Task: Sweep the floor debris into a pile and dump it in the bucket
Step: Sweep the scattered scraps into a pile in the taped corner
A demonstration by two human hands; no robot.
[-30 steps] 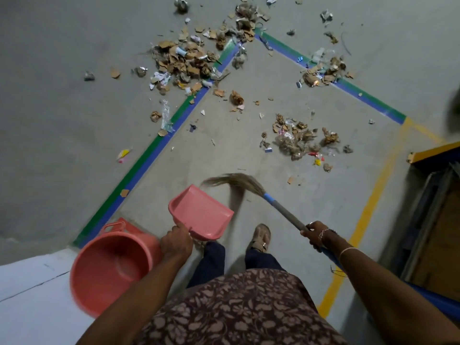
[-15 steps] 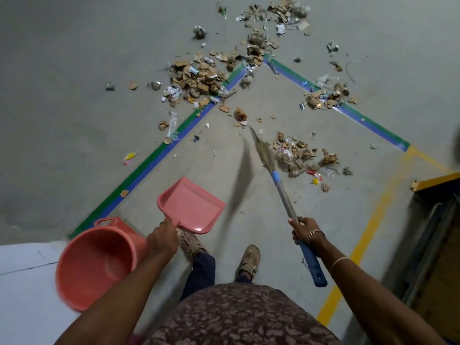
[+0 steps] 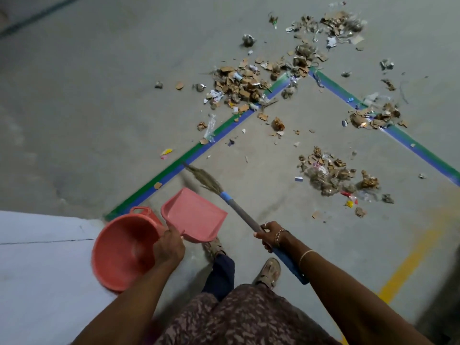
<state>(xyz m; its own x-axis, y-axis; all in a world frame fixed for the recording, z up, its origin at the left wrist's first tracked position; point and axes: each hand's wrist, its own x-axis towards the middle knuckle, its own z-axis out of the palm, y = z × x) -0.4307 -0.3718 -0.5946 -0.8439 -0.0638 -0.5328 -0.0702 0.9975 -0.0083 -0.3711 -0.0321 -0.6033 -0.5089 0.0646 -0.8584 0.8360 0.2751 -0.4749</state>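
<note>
Head cam: vs 0.5 s ago, bucket (image 3: 124, 252) & dustpan (image 3: 194, 215) are side by side at my left hand (image 3: 169, 247) as before. The broom (image 3: 239, 210) has swung left. Its bristles (image 3: 201, 176) pointed ahead at the near debris pile (image 3: 328, 173); now they lie toward the blue-green tape (image 3: 174, 168), just past the dustpan's far edge. Debris layout looks unchanged, well apart from the broom.

L hand: knuckles up, curled round the dustpan's handle end, bucket tilted w/ its mouth toward me. R hand (image 3: 272, 236): wrapped round the broom shaft mid-length, wrist bent, arm reaching fwd.

L fingers & dustpan handle are hidden under the hand, so can't tell how the bucket is carried. Bucket rim & bristles are blurred. The broom's blue end runs under my R forearm.
</note>
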